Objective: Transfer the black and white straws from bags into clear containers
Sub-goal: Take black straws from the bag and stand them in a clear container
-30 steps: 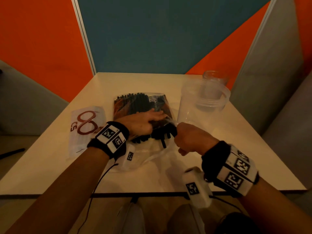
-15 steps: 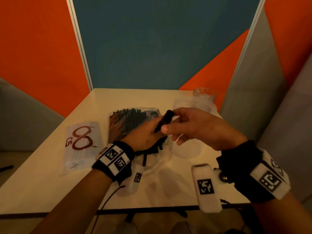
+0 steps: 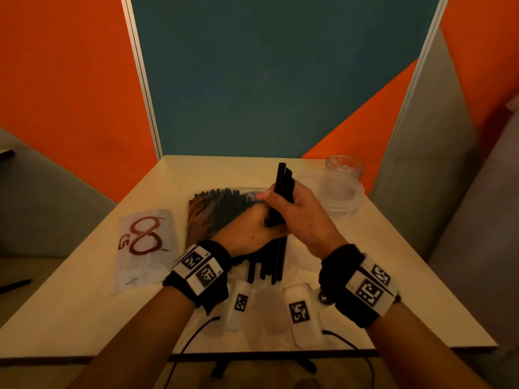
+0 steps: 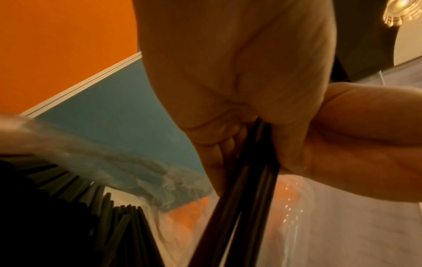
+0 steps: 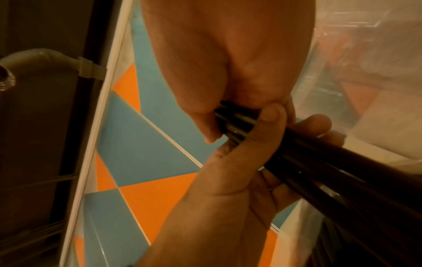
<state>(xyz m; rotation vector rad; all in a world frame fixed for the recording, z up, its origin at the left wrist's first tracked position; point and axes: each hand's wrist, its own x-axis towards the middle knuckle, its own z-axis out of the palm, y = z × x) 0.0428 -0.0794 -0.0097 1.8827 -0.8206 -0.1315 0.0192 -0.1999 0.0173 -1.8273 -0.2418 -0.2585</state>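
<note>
Straws, black, a small bunch (image 3: 281, 192) held near upright above the table (image 3: 84, 318), gripped by right hand (image 3: 302, 217) with fingers curled round it; left hand (image 3: 250, 231) grips the same bunch lower down, the two hands touching. More black straws lie in the clear bag (image 3: 213, 211) beneath. Printed bag (image 3: 144, 242) lies left. Clear containers (image 3: 341, 192) stand at far right.

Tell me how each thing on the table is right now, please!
Bundle of black straws: upright, out of the bag, gripped by both hands.
Right hand: wrapped round the bundle.
Left hand: holding the bundle lower down.
Black straw bag: lying flat, open, straws spilling from its near end.
White straw bag: flat, untouched.
Clear containers: upright, no straws inside.
</note>
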